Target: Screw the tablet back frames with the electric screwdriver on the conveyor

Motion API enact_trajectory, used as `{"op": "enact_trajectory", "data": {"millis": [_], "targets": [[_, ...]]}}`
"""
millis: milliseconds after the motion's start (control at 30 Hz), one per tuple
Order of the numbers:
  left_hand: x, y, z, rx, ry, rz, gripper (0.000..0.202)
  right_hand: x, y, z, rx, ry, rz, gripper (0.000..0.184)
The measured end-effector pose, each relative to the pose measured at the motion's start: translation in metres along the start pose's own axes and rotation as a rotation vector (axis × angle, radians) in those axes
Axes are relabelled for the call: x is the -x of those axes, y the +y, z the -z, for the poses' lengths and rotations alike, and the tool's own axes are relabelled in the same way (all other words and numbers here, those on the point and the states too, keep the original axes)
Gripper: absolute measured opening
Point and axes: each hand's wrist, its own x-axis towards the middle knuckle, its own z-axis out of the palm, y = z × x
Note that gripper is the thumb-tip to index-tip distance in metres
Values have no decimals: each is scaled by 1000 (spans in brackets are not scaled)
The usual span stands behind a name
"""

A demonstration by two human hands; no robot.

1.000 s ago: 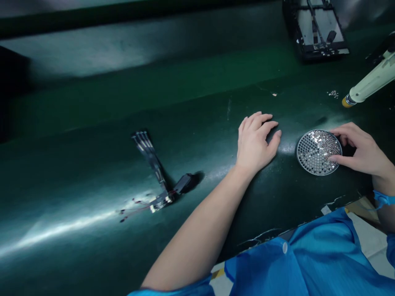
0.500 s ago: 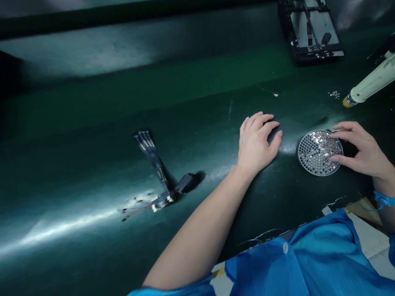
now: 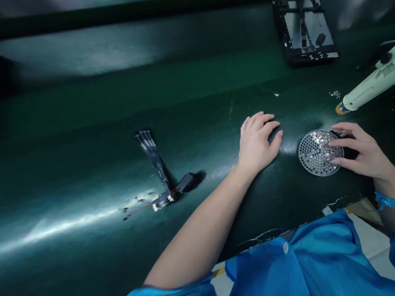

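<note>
My left hand (image 3: 257, 139) lies palm down on the dark green belt (image 3: 92, 135), fingers spread and holding nothing. My right hand (image 3: 358, 150) rests at the right edge of a round perforated metal dish (image 3: 314, 158) heaped with several small silvery screws. Its fingers are stretched out over the dish's right half, fingertips touching the screws, with nothing gripped.
A small black part with flat cables and thin red wires (image 3: 160, 181) lies on the belt to the left. A black framed assembly (image 3: 305, 31) sits at the far right. A pale electric screwdriver (image 3: 364, 92) hangs above the dish, loose screws (image 3: 335, 94) near it.
My right hand's fingers have slid left across the dish onto the screws. The screwdriver has drifted slightly lower and left. My left hand has stayed put.
</note>
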Motion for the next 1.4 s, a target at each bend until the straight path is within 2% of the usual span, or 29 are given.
{"op": "enact_trajectory", "data": {"millis": [533, 933, 1200, 1400], "targets": [[0, 1, 1, -1, -7, 10, 28, 3, -1, -2, 20, -171, 33, 35], [0, 2, 2, 0, -7, 12, 28, 4, 2, -3, 24, -140, 41, 40], [0, 2, 1, 12, 6, 13, 28, 3, 0, -3, 26, -202, 15, 48], [0, 2, 2, 7, -3, 17, 26, 4, 2, -3, 43, -185, -1, 54]]}}
